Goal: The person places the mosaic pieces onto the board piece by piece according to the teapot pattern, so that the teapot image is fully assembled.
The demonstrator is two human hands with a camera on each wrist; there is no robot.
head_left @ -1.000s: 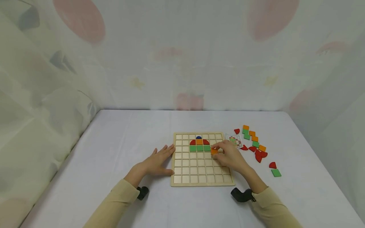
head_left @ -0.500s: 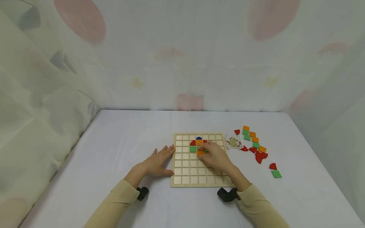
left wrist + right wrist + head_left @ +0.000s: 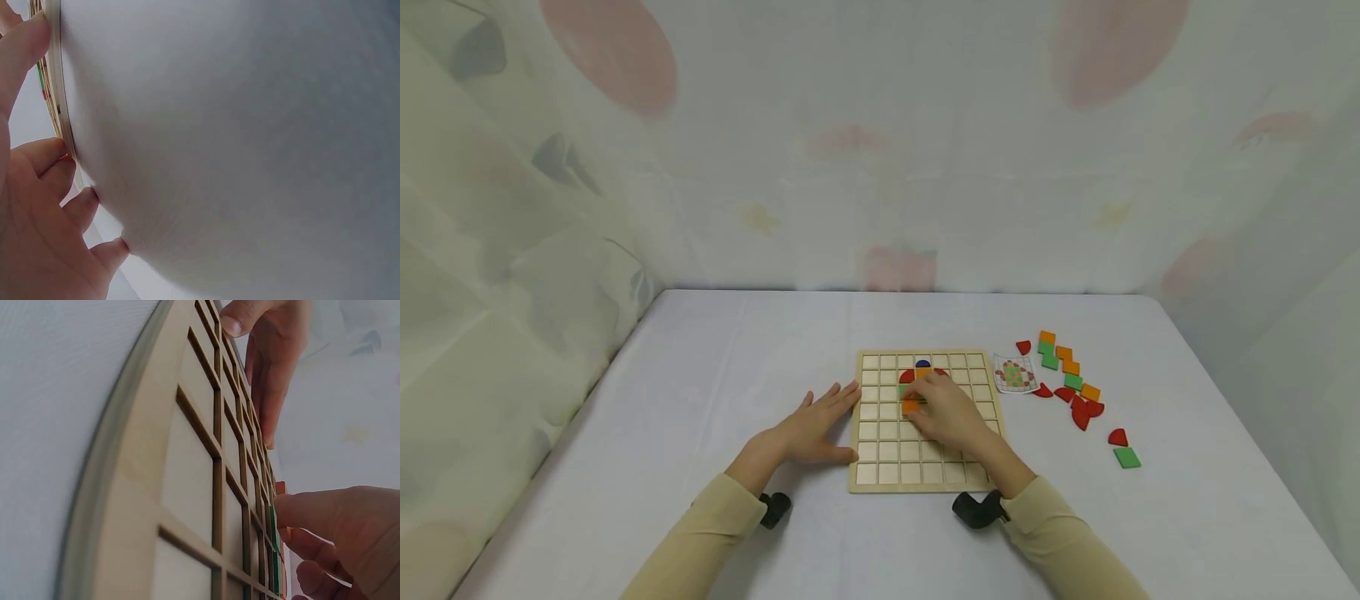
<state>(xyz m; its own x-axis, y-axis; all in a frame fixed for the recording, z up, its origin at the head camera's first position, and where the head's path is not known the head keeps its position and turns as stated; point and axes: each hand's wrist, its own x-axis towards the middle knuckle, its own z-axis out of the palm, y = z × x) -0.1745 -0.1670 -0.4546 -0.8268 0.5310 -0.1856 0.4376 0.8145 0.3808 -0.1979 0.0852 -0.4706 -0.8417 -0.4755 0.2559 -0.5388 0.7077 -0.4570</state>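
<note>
Over the wooden grid board [image 3: 887,473], my right hand [image 3: 953,415] pinches an orange square tile [image 3: 910,407] between thumb and fingertips, just in front of the row of green tiles [image 3: 903,389]. Most of that row is hidden by the hand. Behind it on the board lie a red quarter-round tile [image 3: 906,376], another orange tile [image 3: 923,372] and a blue tile [image 3: 922,363]. Fingers spread, my left hand [image 3: 816,427] touches the board's left edge with thumb and fingertips. The left wrist view shows this hand [image 3: 44,219] against the frame.
A small pattern card [image 3: 1016,375] lies right of the board. Farther right are scattered loose tiles: several orange squares [image 3: 1090,392], green squares [image 3: 1127,457] and red quarter-rounds [image 3: 1117,437]. White cloth covers the table [image 3: 737,333].
My right hand has moved left across the board with the orange tile, from beyond the green row's right end to in front of its left end. My left hand has stayed put.
</note>
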